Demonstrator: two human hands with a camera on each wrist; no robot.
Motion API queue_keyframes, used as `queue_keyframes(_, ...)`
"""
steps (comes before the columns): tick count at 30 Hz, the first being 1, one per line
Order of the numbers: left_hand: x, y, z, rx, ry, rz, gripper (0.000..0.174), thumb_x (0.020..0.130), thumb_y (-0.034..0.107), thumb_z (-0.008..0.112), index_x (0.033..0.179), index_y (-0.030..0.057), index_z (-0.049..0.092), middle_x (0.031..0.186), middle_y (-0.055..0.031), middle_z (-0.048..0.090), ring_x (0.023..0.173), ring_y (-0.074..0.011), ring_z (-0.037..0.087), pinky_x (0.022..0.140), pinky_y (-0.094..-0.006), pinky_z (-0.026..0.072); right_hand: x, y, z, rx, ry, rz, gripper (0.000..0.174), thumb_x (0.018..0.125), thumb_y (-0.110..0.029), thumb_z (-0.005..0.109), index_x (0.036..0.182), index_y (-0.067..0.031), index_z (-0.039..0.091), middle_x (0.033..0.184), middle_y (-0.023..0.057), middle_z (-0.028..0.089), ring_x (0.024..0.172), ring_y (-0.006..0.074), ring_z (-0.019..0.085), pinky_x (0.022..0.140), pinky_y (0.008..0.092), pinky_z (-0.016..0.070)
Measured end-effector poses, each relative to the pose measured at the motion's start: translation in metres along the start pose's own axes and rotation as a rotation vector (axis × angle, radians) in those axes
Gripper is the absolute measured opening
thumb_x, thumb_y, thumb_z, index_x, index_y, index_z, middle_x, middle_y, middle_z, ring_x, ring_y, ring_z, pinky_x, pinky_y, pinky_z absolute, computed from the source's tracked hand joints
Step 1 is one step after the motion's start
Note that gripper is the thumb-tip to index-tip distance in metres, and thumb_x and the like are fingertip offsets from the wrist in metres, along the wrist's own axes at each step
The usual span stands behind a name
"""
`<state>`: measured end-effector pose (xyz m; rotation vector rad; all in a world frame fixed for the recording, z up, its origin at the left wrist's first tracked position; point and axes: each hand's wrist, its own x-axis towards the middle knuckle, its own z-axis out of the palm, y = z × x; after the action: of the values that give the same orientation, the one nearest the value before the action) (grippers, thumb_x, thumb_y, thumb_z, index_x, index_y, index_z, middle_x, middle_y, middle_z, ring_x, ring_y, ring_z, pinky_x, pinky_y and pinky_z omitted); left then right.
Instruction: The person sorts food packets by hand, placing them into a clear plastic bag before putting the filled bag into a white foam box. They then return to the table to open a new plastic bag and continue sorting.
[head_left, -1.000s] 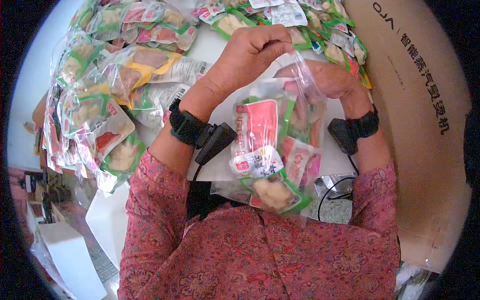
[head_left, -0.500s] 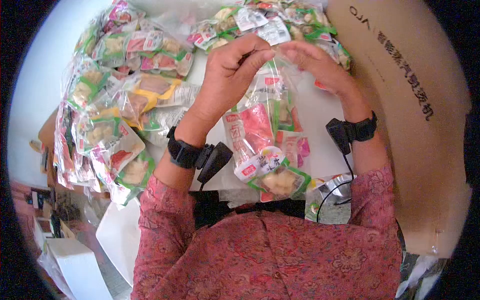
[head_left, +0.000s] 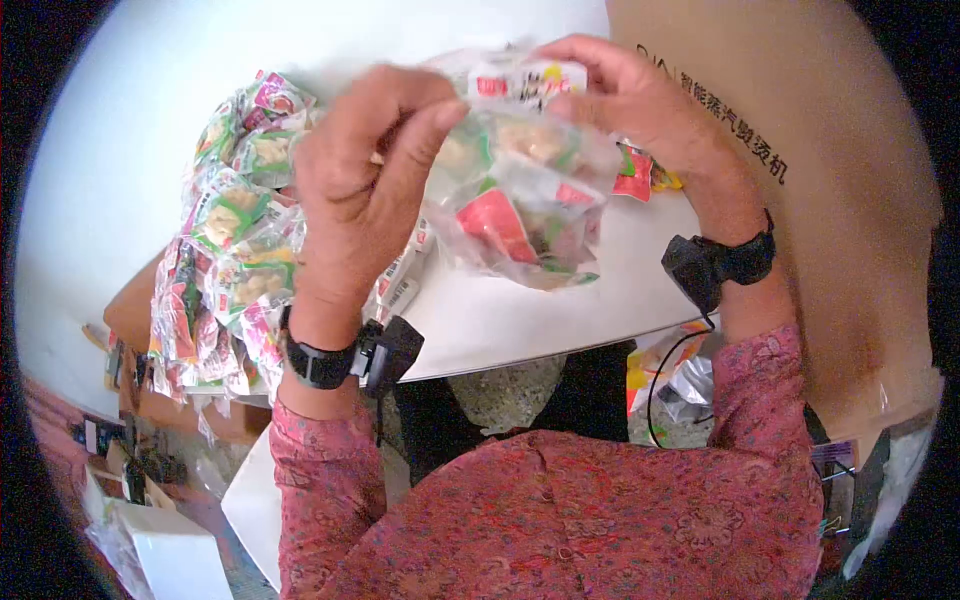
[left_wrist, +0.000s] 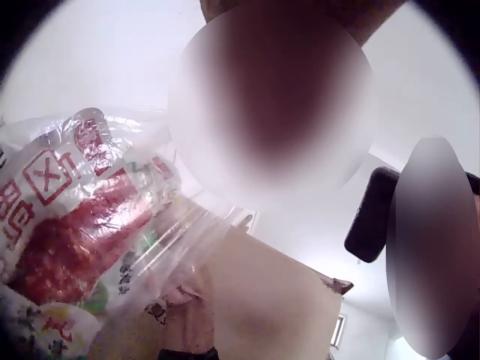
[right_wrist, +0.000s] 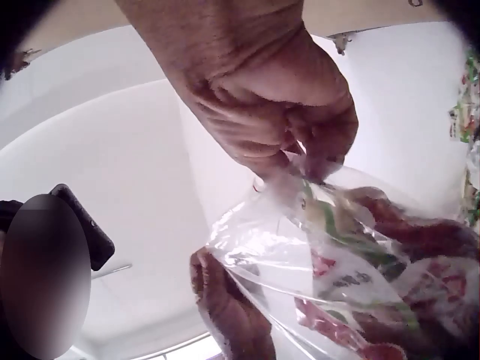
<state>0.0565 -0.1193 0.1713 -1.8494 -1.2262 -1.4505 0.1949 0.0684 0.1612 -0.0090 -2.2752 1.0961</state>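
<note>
A clear plastic bag (head_left: 515, 225) of several snack packets hangs between my hands above the white table in the head view, blurred by motion. My left hand (head_left: 350, 170) is at its left side, thumb and forefinger pinching the plastic. At the upper right, my right hand (head_left: 640, 105) grips the bag, its thumb beside a white packet with a red label (head_left: 525, 85). The right wrist view shows my right hand (right_wrist: 277, 97) pinching gathered plastic, with my left hand (right_wrist: 232, 307) at the bag's stretched edge. A red-printed packet (left_wrist: 75, 232) shows through the bag in the left wrist view.
A pile of filled snack packets (head_left: 230, 230) lies on the white table (head_left: 590, 310) at the left. More packets (head_left: 635, 175) show behind my right forearm. A large cardboard box (head_left: 830, 280) stands along the right. A black cable (head_left: 655, 380) hangs from my right wrist.
The bag, earlier hanging low near my chest, is now higher and farther forward. My left hand has moved left, apart from the right. The head view has shifted, uncovering bare table.
</note>
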Motion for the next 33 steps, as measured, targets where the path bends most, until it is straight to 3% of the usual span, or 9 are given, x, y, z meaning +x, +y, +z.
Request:
queue_keyframes(2,-0.022,-0.021,0.007,0.054,-0.086,-0.088,0.006,0.077,0.004,0.06,0.08,0.0013,0.056,0.072,-0.0087,0.056,0.064,-0.0182,0.054,0.059,-0.0262,0.0435,-0.008,0.008,0.013,-0.107,-0.141,-0.144,0.048,0.076,-0.016,0.062,0.119,-0.0025,0.044,0.098,0.0036,0.056,0.085,0.0089,0.053,0.075,0.0236,0.0451)
queue_keyframes(6,-0.046,-0.049,0.008,0.038,-0.13,-0.236,0.008,0.078,0.007,0.059,0.078,0.0006,0.053,0.068,-0.0102,0.054,0.059,-0.0215,0.051,0.057,-0.0267,0.0425,-0.02,0.015,0.016,-0.255,-0.303,0.284,0.047,0.074,-0.008,0.055,0.119,-0.0033,0.044,0.087,0.0003,0.053,0.071,0.0067,0.049,0.064,0.0208,0.042)
queue_keyframes(11,-0.012,-0.03,0.002,0.097,-0.103,-0.18,0.01,0.079,0.009,0.058,0.078,0.0005,0.053,0.066,-0.0102,0.053,0.057,-0.0199,0.051,0.056,-0.026,0.0423,0.0,-0.004,0.005,-0.225,0.023,0.043,0.033,0.076,-0.006,0.05,0.109,-0.0011,0.05,0.076,-0.0003,0.051,0.066,0.0076,0.046,0.057,0.0215,0.0399)
queue_keyframes(12,-0.01,-0.031,0.003,0.053,-0.094,-0.177,0.01,0.08,0.01,0.057,0.078,0.0005,0.053,0.066,-0.0105,0.053,0.057,-0.0201,0.051,0.056,-0.0261,0.0423,-0.003,-0.003,0.009,-0.228,0.027,0.037,0.033,0.076,-0.006,0.05,0.109,-0.0011,0.05,0.076,-0.0003,0.051,0.066,0.0076,0.046,0.057,0.0215,0.0399)
queue_keyframes(13,-0.014,-0.028,0.004,0.056,-0.112,-0.275,0.009,0.081,0.011,0.057,0.08,0.0017,0.055,0.066,-0.0016,0.053,0.061,-0.0074,0.046,0.057,-0.0221,0.04,-0.008,-0.003,0.015,-0.365,0.036,0.088,0.03,0.077,-0.008,0.051,0.106,-0.0008,0.051,0.077,-0.0004,0.051,0.065,0.008,0.047,0.057,0.0218,0.0401)
queue_keyframes(15,-0.028,-0.035,0.014,0.1,-0.104,-0.254,0.009,0.081,0.01,0.057,0.079,0.0014,0.054,0.064,-0.005,0.052,0.058,-0.0109,0.046,0.056,-0.0229,0.0406,-0.011,0.008,0.021,-0.509,0.045,0.136,0.027,0.078,-0.009,0.051,0.104,-0.0005,0.053,0.077,-0.0005,0.052,0.065,0.0084,0.047,0.058,0.0221,0.0404)
queue_keyframes(21,0.004,-0.007,0.0,-0.018,-0.018,-0.263,0.009,0.081,0.008,0.056,0.077,0.0005,0.053,0.06,-0.0036,0.046,0.057,-0.006,0.04,0.053,-0.0212,0.0378,-0.007,-0.015,-0.007,0.06,0.06,0.157,0.016,0.08,-0.012,0.05,0.093,-0.0075,0.058,0.069,-0.0058,0.051,0.06,0.0042,0.045,0.053,0.0195,0.0356)
queue_keyframes(28,-0.033,-0.029,0.009,-0.016,-0.09,-0.315,0.009,0.081,0.009,0.057,0.079,0.0007,0.054,0.064,0.0018,0.05,0.062,-0.0056,0.042,0.057,-0.0206,0.0391,-0.025,0.017,0.029,0.064,-0.075,0.363,0.014,0.083,-0.019,0.054,0.088,-0.0058,0.056,0.064,-0.0038,0.05,0.057,0.0048,0.045,0.051,0.0199,0.0364)
queue_keyframes(33,-0.019,-0.004,-0.004,-0.204,-0.068,-0.356,0.006,0.083,0.009,0.055,0.08,0.0042,0.056,0.069,0.0052,0.048,0.062,-0.003,0.039,0.055,-0.017,0.0326,-0.019,0.004,0.03,0.099,-0.017,0.225,0.018,0.085,-0.02,0.048,0.086,-0.0044,0.058,0.064,-0.0034,0.051,0.056,0.0059,0.045,0.047,0.0217,0.0356)
